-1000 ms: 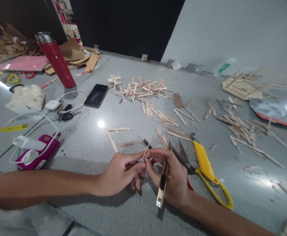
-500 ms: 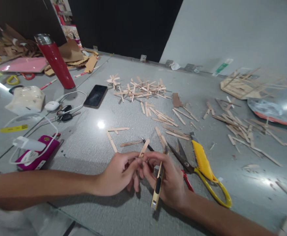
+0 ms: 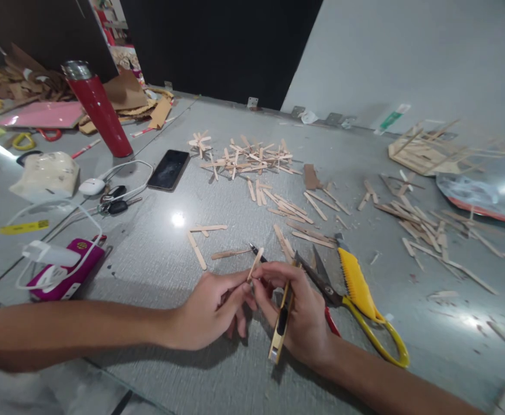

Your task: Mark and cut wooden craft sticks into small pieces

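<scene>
Between the fingertips of my left hand (image 3: 215, 308) is a short wooden craft stick (image 3: 255, 264), its rounded end pointing up and away. My right hand (image 3: 297, 311) touches the stick's lower end with its fingertips. That hand also holds a yellow utility knife (image 3: 280, 325), its handle end pointing down toward me. Just beyond the hands lie several loose craft sticks (image 3: 197, 251) and a dark-tipped pen (image 3: 257, 252). Yellow-handled scissors (image 3: 375, 334) lie right of my right hand, beside a yellow-handled saw (image 3: 358, 282). A red-handled tool (image 3: 332, 323) is partly hidden behind my right hand.
Piles of craft sticks (image 3: 256, 155) spread across the table. At left are a phone (image 3: 168, 169), a red bottle (image 3: 99, 109), keys (image 3: 117, 206), a purple case (image 3: 86, 253) and white cables. A stick structure (image 3: 425, 153) and a plastic bag (image 3: 472, 196) stand at far right.
The craft stick has turned between my fingers and now shows more of its narrow edge. My right hand has shifted slightly right with the utility knife.
</scene>
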`<move>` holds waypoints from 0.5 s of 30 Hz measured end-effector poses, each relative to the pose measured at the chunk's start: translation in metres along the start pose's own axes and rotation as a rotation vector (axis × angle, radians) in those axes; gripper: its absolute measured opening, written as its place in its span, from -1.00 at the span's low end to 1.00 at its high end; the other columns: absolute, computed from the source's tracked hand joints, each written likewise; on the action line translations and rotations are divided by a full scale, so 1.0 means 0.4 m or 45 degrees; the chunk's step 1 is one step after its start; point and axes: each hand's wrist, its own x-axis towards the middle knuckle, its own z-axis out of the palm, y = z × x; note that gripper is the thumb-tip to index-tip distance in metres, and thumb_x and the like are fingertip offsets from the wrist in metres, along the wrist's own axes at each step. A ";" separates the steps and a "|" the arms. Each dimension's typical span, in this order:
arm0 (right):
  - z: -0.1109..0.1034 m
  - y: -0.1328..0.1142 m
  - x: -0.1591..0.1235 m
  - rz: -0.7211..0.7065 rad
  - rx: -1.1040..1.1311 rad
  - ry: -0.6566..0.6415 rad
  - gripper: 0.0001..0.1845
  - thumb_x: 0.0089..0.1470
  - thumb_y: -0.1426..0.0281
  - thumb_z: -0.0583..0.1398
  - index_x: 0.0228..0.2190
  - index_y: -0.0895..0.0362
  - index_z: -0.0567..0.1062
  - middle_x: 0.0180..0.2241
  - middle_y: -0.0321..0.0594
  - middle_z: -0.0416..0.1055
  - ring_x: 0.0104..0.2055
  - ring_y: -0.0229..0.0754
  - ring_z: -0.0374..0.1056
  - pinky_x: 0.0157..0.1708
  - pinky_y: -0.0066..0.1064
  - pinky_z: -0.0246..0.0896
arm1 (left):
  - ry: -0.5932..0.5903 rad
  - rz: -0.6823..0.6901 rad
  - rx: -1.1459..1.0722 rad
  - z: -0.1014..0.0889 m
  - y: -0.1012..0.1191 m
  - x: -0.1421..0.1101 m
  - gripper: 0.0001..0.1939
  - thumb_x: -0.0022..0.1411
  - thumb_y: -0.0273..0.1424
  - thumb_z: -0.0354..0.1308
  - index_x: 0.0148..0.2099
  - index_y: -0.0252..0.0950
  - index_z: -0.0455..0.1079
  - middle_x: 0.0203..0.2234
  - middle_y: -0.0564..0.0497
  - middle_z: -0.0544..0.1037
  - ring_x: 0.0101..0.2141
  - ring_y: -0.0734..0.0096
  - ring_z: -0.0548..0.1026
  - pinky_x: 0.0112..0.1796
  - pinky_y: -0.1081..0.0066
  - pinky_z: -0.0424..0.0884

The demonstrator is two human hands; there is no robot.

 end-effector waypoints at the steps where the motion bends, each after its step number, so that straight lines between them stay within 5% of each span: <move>1: -0.002 -0.001 0.000 -0.015 -0.034 -0.005 -0.61 0.22 0.57 0.28 -0.01 -0.07 0.42 -0.39 -0.35 0.60 -0.52 -0.21 0.54 -0.57 -0.46 0.47 | -0.001 0.004 0.006 -0.001 0.002 -0.001 -0.53 0.58 -0.09 -0.10 0.00 -0.37 0.46 -0.57 0.09 0.45 -0.66 0.54 0.46 -0.61 0.62 0.36; 6: -0.001 -0.004 0.001 -0.153 -0.127 -0.036 -0.62 0.17 0.64 0.21 -0.09 -0.05 0.45 -0.42 -0.35 0.57 -0.53 -0.24 0.48 -0.53 -0.45 0.44 | 0.081 0.099 0.167 -0.006 0.016 -0.003 -0.60 0.56 -0.22 -0.03 -0.22 -0.34 0.49 -0.65 0.15 0.34 -0.66 0.58 0.32 -0.57 0.60 0.24; 15: 0.004 0.015 -0.005 -0.133 -0.025 0.094 -0.55 0.22 0.61 0.20 0.06 -0.03 0.38 -0.35 -0.33 0.49 -0.43 -0.24 0.48 -0.46 -0.44 0.50 | 0.382 0.216 0.279 -0.007 0.020 0.002 -0.75 0.47 -0.35 0.10 -0.11 -0.37 0.58 -0.41 -0.01 0.58 -0.42 0.46 0.43 -0.40 0.50 0.28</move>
